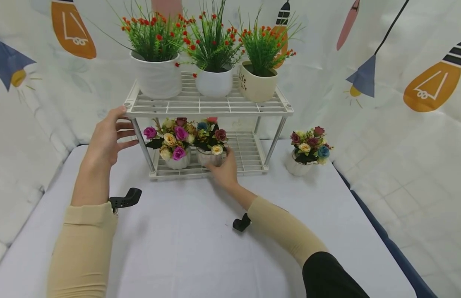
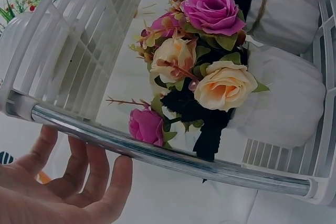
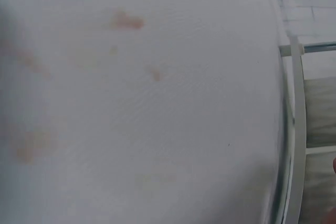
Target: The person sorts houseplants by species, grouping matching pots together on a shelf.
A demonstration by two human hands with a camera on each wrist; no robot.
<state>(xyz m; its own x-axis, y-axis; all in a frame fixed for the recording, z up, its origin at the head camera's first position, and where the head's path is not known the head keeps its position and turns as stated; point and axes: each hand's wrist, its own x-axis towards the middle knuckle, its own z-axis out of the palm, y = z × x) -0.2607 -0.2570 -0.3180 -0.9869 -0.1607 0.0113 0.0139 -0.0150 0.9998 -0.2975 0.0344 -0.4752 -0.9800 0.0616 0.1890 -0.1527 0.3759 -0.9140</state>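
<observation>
A white two-tier rack [image 1: 212, 115] stands on the table. My left hand [image 1: 108, 136] is at its left end, fingers spread and fingertips against the metal post [image 2: 168, 153]. On the lower shelf my right hand [image 1: 226, 169] holds a small white flower pot [image 1: 208, 158] with blue, dark red and cream artificial roses; the fingers are partly hidden. Left of it sits another white pot [image 1: 178, 161] with purple and cream roses [image 2: 223, 85]. In the right wrist view only bits of fingertips show at the right edge, beside the rack's rim [image 3: 297, 129].
Three pots of red-flowered grass, a large white one [image 1: 157, 78], a smaller white one [image 1: 214, 82] and a cream one [image 1: 258, 82], line the upper shelf. A third rose pot [image 1: 299, 164] stands on the white tablecloth [image 1: 186, 248] right of the rack. A patterned curtain hangs behind.
</observation>
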